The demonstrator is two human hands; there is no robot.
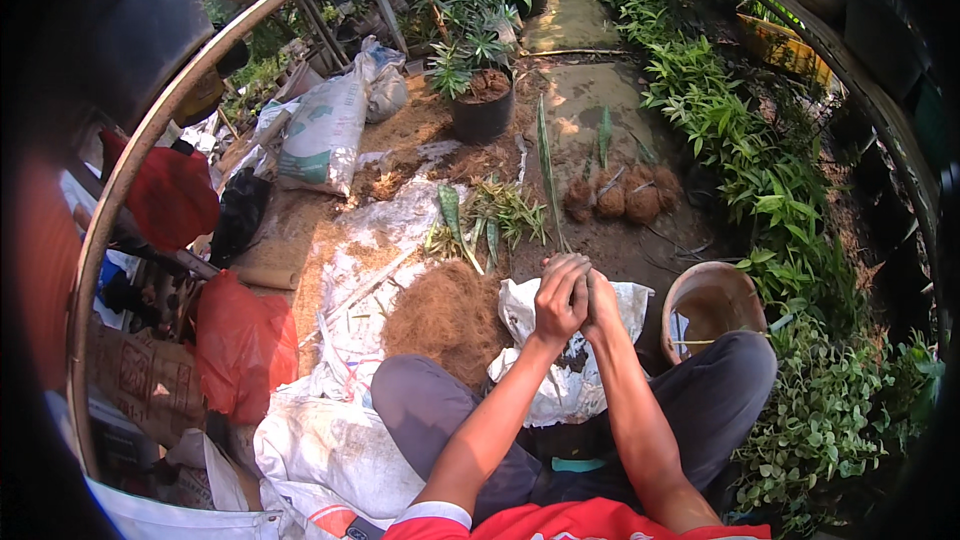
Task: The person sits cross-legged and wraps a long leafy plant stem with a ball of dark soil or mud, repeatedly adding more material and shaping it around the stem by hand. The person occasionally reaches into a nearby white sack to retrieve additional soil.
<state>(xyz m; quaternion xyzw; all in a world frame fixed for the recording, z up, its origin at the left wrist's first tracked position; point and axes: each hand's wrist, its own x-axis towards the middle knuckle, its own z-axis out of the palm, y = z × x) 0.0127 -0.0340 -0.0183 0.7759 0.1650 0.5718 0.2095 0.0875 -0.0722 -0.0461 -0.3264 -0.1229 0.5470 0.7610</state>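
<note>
My left hand [561,302] and my right hand [602,304] are pressed together, fingers closed, above a white sack [620,312] between my knees. From the far side of them rises a long, narrow snake plant leaf [545,165]; its base is hidden in my grip. Dark soil [573,352] shows in the sack under my wrists. Left of the sack lies a heap of brown coconut fibre [443,318]. Beyond my hands, several fibre-wrapped balls [612,198] sit in a row, with an upright green leaf [605,136] rising by them.
A clay-coloured pot [712,290] stands beside my right knee. Loose plants [500,208] lie past the fibre. A potted shrub [483,105] and a filled white sack [325,135] are farther off. Red plastic bags [245,340] hang at left; leafy plants [725,115] line the right.
</note>
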